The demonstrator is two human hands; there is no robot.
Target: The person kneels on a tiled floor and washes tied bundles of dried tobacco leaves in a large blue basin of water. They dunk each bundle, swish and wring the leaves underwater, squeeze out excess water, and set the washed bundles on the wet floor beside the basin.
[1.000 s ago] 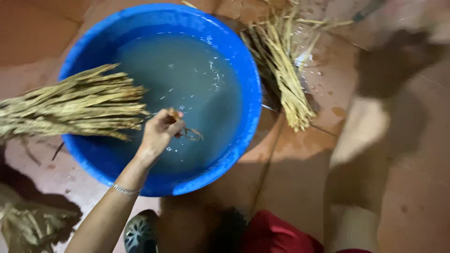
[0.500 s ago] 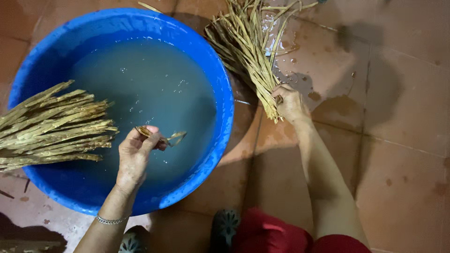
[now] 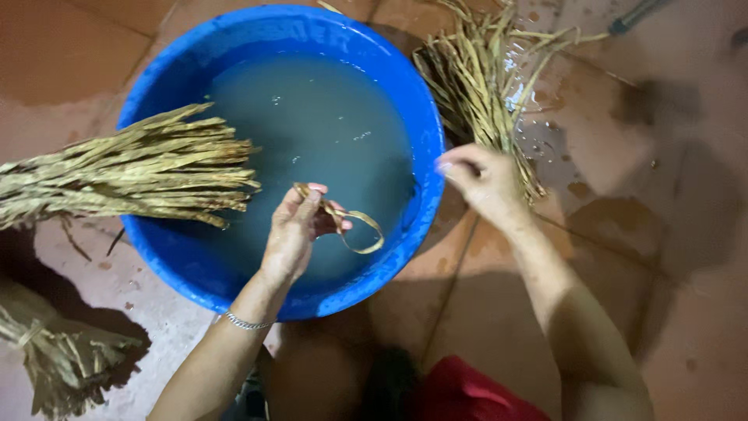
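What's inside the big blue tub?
The blue tub holds murky grey water. Tips of a dried straw bundle reach in over its rim. The cloudy water hides the bottom.

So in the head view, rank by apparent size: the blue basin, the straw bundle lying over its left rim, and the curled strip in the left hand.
1. Blue basin
2. Straw bundle
3. Curled strip, held by the left hand

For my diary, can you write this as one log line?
left hand: holds looped straw strip over blue basin | right hand: on wet straw bundle
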